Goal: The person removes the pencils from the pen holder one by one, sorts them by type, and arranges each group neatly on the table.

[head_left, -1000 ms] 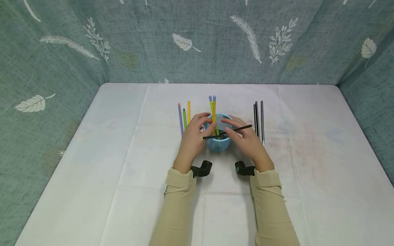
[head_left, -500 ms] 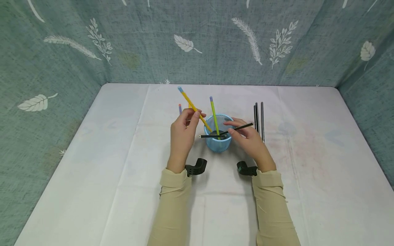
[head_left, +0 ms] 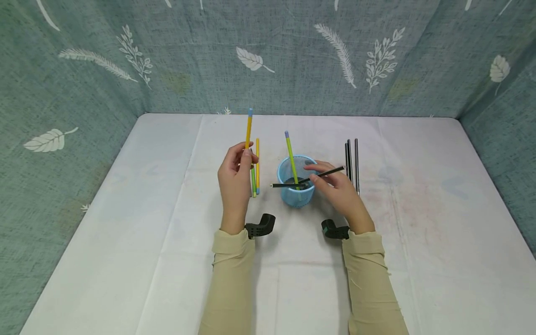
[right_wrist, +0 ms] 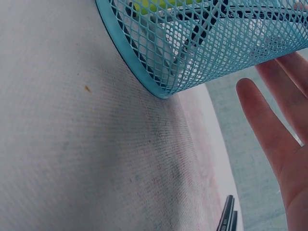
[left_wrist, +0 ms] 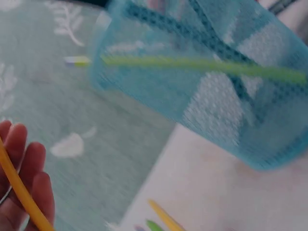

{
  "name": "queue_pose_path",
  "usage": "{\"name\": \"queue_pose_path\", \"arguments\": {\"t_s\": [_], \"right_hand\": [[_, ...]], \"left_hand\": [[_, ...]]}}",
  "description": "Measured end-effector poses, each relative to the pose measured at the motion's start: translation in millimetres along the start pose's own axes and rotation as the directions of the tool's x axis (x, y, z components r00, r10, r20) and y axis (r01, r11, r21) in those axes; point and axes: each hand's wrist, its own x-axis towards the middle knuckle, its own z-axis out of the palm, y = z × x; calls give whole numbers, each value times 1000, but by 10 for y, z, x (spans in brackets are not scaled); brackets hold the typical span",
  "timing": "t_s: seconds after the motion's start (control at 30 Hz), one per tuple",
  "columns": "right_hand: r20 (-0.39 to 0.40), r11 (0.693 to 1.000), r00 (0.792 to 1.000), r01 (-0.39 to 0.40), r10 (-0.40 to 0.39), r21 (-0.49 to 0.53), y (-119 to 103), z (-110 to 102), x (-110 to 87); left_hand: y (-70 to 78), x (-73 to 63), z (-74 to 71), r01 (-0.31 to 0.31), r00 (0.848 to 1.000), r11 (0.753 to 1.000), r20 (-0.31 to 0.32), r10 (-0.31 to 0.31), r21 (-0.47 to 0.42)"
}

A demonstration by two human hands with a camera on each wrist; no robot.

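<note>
A yellow pencil with a blue end is standing nearly upright in the left hand, whose thumb and fingertips are pinching it above the table, left of a blue mesh cup. The cup is standing upright and holding a green pencil with a purple end, while two black pencils, one slanting left and one slanting right, are sticking out across its rim. The right hand is resting against the cup's right side, its fingers loosely spread and not gripping. A white cloth, creased and faintly stained pink, is covering the table, and a grey-green curtain printed with white leaves is hanging behind and along both sides. Left of the cup, a yellow pencil and a green pencil are lying side by side, the left hand partly hiding them. Right of the cup, three black pencils are lying close together, just beyond the right hand. Black wrist bands are showing above beige sleeves.
</note>
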Motion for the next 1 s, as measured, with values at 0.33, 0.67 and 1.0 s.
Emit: {"name": "queue_pose_path", "arguments": {"t_s": [0.33, 0.67, 1.0], "right_hand": [[-10, 1000, 1000, 12, -11, 24, 11, 0, 5], [-11, 999, 1000, 25, -24, 40, 185, 24, 35], [-34, 999, 999, -6, 8, 51, 366, 54, 75]], "left_hand": [[-309, 16, -30, 120, 990, 977, -95, -105, 175], [-494, -9, 0, 280, 959, 912, -42, -280, 300], [-579, -19, 29, 251, 955, 867, 34, -293, 430]]}}
